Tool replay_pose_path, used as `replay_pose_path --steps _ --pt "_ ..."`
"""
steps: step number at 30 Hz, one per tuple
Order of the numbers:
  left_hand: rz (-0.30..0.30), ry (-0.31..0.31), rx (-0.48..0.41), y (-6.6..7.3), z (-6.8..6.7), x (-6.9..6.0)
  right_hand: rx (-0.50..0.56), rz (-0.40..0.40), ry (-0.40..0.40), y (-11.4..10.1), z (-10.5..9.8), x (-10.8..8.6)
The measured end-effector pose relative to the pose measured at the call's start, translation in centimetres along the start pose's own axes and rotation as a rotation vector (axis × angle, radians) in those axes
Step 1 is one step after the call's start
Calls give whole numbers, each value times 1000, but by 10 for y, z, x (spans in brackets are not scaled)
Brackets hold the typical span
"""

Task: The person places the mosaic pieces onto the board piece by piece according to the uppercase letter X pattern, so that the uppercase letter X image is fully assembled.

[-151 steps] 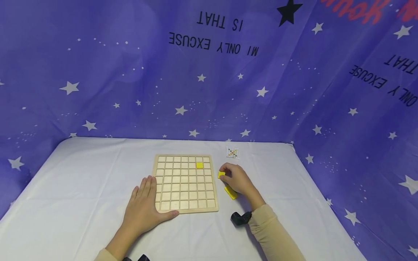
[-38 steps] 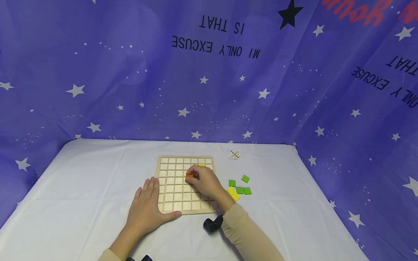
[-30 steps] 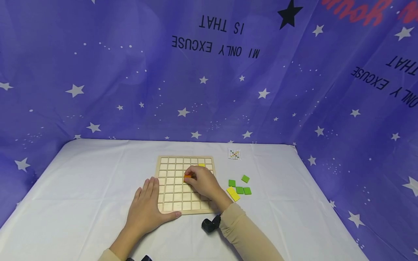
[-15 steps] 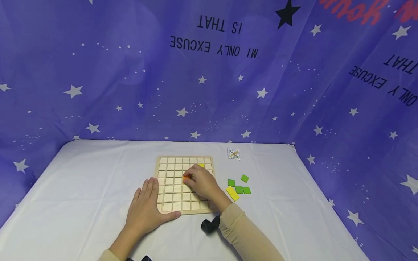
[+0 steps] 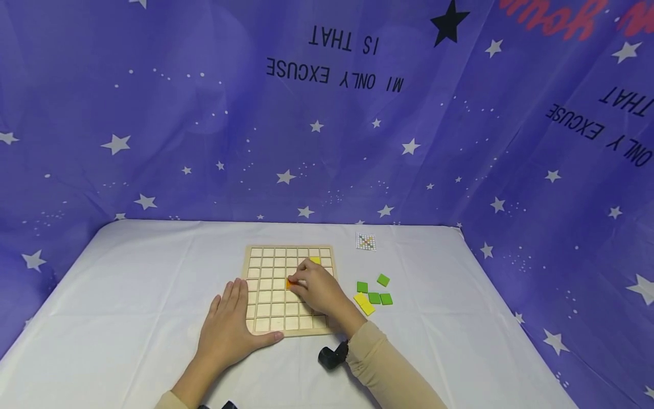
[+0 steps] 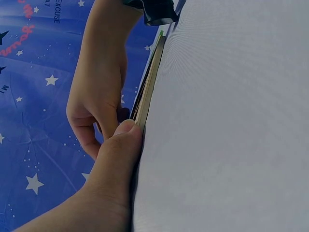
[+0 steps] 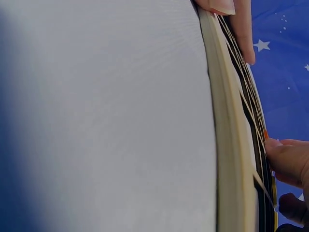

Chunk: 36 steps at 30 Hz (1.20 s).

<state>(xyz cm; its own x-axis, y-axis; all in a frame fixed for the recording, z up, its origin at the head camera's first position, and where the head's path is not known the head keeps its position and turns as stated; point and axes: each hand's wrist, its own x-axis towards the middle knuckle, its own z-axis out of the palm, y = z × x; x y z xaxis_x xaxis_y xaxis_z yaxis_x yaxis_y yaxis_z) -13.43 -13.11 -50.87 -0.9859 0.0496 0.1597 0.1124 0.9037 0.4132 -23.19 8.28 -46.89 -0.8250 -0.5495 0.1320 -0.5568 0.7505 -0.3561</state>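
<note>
A square wooden grid board [image 5: 265, 310] lies flat on the white table. My left hand [image 5: 225, 321] rests along its left edge, fingers straight and thumb on the near left corner; the left wrist view shows that thumb [image 6: 116, 150] against the rim. Over the board's middle, my right hand [image 5: 319, 288] pinches a small orange square tile [image 5: 289, 284] at a central cell, partly covering it. In the right wrist view the thumb and fingers [image 7: 287, 159] touch the orange tile [image 7: 265, 134]. One yellow tile [image 5: 315, 261] sits in an upper right cell.
Right of the board lie several loose green tiles [image 5: 374, 298] and two yellow tiles [image 5: 364, 304]. A small pattern card [image 5: 365, 242] lies farther back. A purple star-printed cloth [image 5: 214, 142] hangs behind the table [image 5: 133, 295].
My right hand has moved left from a yellow tile beside the board to the middle with an orange tile. Green tiles now show on the table. The left hand stays at the board's edge.
</note>
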Motion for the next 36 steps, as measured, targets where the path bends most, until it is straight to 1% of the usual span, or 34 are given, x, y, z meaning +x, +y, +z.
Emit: replay_pose_path --steps 3,9,12,15,18,24,29,33,36 --pt "-4 0 -7 1 0 0 7 6 -7 3 -2 -3" --pt "-13 -7 -22 2 -1 1 81 80 25 16 -13 -17" --pt "-15 -11 -26 2 -1 2 86 118 51 27 -22 -26" --pt "-16 -12 -26 2 -1 2 62 158 76 40 -31 -39" --pt "-14 -10 -26 1 -1 2 10 203 93 53 -40 -53" --pt "-7 -6 -23 1 -2 1 -90 313 66 74 -52 -81" --pt "-2 -3 -29 0 -2 2 -143 369 35 78 -56 -95" --pt "3 -1 -40 0 -2 3 -189 375 44 75 -55 -98" --pt "10 8 -49 1 -3 3 -188 368 61 75 -53 -99"
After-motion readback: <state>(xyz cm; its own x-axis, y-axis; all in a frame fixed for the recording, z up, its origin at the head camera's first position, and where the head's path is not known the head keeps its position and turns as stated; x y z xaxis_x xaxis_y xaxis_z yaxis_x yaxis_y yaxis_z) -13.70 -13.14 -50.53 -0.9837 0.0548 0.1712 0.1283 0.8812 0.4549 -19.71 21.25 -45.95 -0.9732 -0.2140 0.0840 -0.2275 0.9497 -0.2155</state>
